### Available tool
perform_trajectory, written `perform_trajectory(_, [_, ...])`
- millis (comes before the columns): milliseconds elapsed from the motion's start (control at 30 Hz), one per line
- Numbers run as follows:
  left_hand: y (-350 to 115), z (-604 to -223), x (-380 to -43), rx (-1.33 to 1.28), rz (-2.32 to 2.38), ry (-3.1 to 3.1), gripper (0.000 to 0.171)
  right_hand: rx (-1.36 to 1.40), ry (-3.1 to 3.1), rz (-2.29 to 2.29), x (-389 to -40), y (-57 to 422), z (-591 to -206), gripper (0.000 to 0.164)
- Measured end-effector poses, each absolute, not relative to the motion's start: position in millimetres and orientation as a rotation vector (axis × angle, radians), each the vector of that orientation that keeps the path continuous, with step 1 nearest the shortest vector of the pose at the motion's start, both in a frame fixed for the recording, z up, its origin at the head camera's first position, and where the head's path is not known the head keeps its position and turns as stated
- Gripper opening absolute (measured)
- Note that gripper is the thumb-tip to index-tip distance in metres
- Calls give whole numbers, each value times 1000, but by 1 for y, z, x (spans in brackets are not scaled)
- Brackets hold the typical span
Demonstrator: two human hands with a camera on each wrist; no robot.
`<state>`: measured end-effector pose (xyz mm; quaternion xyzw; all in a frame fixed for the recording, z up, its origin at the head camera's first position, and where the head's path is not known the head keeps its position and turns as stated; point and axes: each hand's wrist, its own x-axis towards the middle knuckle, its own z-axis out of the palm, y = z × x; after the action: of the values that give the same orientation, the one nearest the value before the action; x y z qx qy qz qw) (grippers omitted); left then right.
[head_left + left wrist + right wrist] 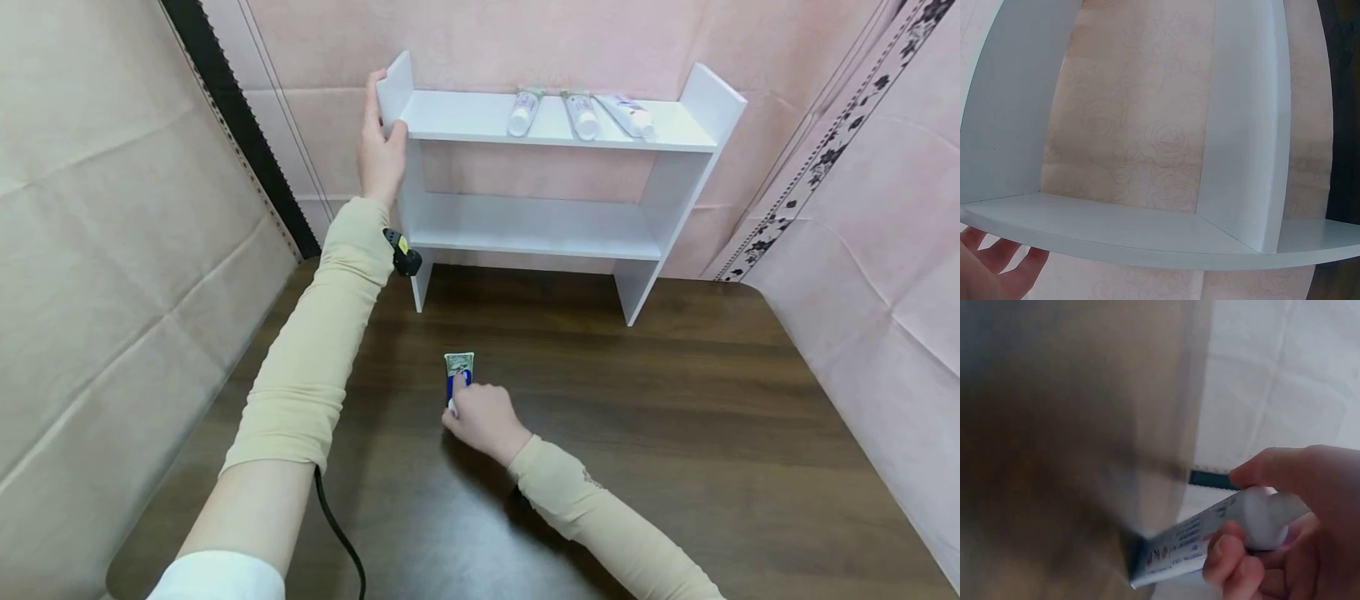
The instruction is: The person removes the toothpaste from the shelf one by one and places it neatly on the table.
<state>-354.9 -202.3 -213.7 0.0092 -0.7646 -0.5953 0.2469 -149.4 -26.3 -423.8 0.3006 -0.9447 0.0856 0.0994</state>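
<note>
My left hand [384,150] holds the upper left side panel of a white two-tier shelf [536,225]. In the left wrist view, the fingers [1019,265] are at the outer face of that panel. Over the table, my right hand [487,421] grips a small squeeze tube [460,364] with green, blue and white print. The right wrist view shows the tube's white cap [1263,515] by the palm, with fingers around the cap end and the flat end pointing away. On the top shelf board lie three tubes with white caps: one [524,112], a second [582,115] and a third [628,115].
The shelf stands at the back of a dark wooden table [675,442]. Pale cloth hangs behind it and on both sides [112,250]. A black cable [341,533] trails from the left sleeve, and a small black camera [402,252] sits on the left wrist.
</note>
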Motion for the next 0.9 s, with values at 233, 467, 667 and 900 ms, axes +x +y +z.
perform_trajectory(233, [-203,-213,-356,19,-1575,-2101,61,977,-2906,-2,-132,-41,-447,66])
perform_trajectory(467, [-202,-214,-358,48,-1564,-2115,62,992,-3094,111,-137,-40,-440,63])
perform_trajectory(667, [-204,-218,-358,59,-1549,-2112,62,993,-3241,290,-148,-36,-429,58])
perform_trajectory(900, [-205,-220,-359,79,-1484,-2130,62,926,-3086,413,-190,-16,-374,57])
